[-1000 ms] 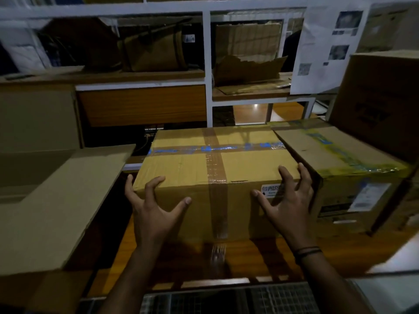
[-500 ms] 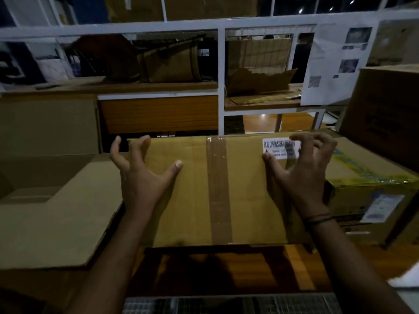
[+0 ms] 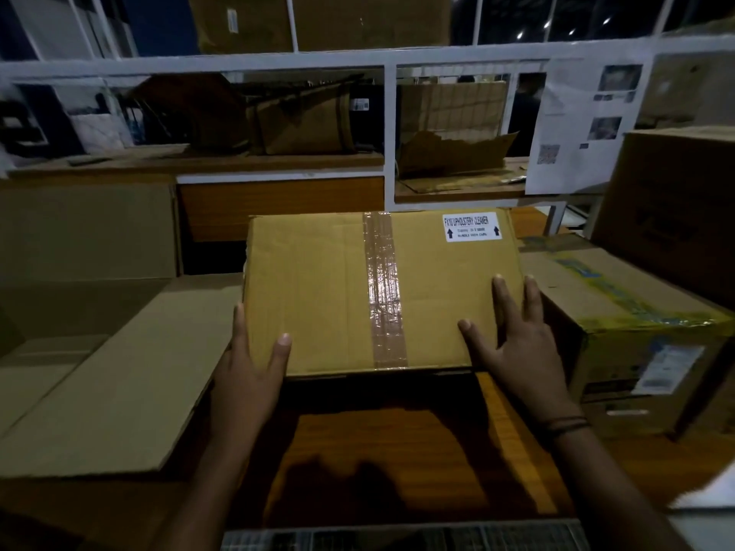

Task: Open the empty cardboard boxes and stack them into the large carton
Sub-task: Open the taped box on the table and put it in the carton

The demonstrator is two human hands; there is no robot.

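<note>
- The left forearm [image 3: 214,463] and the right forearm [image 3: 604,479], both bare, reach forward from the lower edge and draw slightly together toward the hands.
- The left hand [image 3: 248,363] lays a straight thumb on the near face of the box [image 3: 338,296]. Its fingers [image 3: 240,324] run straight along the left side, and only one shows plainly.
- The right hand [image 3: 517,347] lies palm-flat on the same face near its lower right corner, fingers straight and spread, thumb splayed left.
- Thin dark bands [image 3: 566,425] circle the right wrist.

Dim room, white shelving frame [image 3: 389,62], wooden tabletop [image 3: 397,443], printed sheet [image 3: 572,153] at right
</note>
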